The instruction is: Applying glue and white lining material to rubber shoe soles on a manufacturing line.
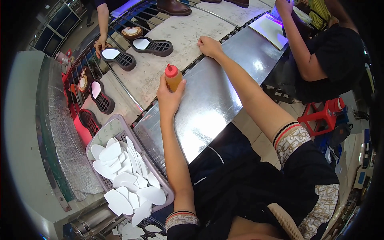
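Note:
My left hand (169, 101) is closed around a squeeze bottle (174, 82) with a red nozzle cap and amber liquid inside. The bottle stands upright above the seam where the metal table (204, 104) meets the whitish conveyor belt (148, 76). Farther right, my right hand (210, 46) is curled closed at the belt's edge; whatever its fingers may hold is too small to make out. Beyond the bottle, a black shoe sole (154, 47) with a white pad in its heel lies on the belt. Another padded sole (119, 58) is touched by a co-worker's hand (101, 45).
A lilac basket (166, 188) heaped with white pads (124, 164) stands left of my left forearm. More soles (102, 98) lie along the belt's left, and brown boots (174, 8) stand at the far side. Another person (320, 64) sits at right near a red stool (320, 118).

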`<state>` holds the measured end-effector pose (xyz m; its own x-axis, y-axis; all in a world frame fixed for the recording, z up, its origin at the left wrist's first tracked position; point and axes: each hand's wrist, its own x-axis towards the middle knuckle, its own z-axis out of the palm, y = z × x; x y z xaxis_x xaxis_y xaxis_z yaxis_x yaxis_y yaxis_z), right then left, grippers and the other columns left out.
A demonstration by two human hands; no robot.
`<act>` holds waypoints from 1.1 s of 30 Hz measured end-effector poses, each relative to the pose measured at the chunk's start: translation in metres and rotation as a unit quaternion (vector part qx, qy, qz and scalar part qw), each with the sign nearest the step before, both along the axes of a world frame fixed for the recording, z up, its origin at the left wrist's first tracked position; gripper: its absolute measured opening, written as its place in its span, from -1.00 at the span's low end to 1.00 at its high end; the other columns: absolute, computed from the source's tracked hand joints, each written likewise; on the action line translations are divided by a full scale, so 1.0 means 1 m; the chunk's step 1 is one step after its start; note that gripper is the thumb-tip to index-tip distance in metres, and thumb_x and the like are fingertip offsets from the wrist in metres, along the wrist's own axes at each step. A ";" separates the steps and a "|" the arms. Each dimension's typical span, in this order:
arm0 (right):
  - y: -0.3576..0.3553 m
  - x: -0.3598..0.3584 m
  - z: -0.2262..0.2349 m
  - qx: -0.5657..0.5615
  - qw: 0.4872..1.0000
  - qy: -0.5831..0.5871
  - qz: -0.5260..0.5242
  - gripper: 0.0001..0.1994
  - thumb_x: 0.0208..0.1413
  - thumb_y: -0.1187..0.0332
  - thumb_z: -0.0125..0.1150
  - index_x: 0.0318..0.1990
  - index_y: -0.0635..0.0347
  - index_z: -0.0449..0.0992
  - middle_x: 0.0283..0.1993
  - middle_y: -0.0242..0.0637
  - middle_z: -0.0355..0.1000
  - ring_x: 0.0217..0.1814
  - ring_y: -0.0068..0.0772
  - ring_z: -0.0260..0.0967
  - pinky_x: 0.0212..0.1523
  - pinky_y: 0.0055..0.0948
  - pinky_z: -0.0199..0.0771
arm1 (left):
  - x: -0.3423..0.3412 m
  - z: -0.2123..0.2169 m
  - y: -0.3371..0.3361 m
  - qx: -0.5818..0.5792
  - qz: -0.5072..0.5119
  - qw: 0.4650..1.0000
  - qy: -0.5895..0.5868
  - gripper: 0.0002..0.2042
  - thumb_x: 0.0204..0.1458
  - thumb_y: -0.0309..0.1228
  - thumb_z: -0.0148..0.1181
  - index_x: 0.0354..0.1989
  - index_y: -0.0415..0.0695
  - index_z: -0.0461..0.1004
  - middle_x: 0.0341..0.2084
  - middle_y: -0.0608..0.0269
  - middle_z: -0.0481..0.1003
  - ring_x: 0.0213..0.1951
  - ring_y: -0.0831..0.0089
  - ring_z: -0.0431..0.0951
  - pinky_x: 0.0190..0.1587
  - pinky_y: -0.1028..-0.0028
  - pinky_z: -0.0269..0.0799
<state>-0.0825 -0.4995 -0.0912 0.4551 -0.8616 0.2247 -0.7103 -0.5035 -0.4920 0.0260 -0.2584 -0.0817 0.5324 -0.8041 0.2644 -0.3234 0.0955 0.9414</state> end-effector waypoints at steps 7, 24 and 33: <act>0.005 0.001 0.004 0.017 1.000 0.005 -0.005 -0.81 -0.09 0.36 -0.05 -0.30 0.10 0.43 -0.25 -0.19 0.46 -0.14 -0.16 0.39 -0.16 -0.27 0.34 | 0.001 0.000 0.003 0.002 0.001 1.000 -0.013 -0.52 -0.14 -0.30 0.30 -0.05 -0.23 0.31 -0.29 0.06 0.50 -0.26 0.33 0.51 -0.15 0.42 0.38; -0.004 -0.001 0.004 -0.009 0.998 -0.046 0.036 -0.85 -0.07 0.36 -0.05 -0.35 0.08 0.44 -0.33 -0.20 0.46 -0.20 -0.14 0.40 -0.22 -0.24 0.36 | 0.002 0.006 -0.001 0.009 0.000 1.000 -0.021 -0.51 -0.13 -0.33 0.29 -0.02 -0.22 0.28 -0.27 0.01 0.49 -0.23 0.26 0.50 -0.12 0.38 0.38; 0.006 -0.008 -0.001 -0.028 0.997 -0.046 0.047 -0.80 0.08 0.25 -0.08 -0.29 0.14 0.40 -0.34 -0.09 0.46 -0.21 -0.03 0.40 -0.23 -0.15 0.36 | -0.007 0.005 0.004 0.020 0.009 0.999 -0.031 -0.50 -0.12 -0.33 0.28 0.01 -0.16 0.27 -0.21 -0.03 0.47 -0.16 0.17 0.50 -0.09 0.34 0.37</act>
<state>-0.0906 -0.4931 -0.0919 0.5084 -0.8013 0.3153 -0.6117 -0.5938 -0.5226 0.0188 -0.2542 -0.0771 0.5297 -0.8057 0.2651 -0.3825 0.0521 0.9225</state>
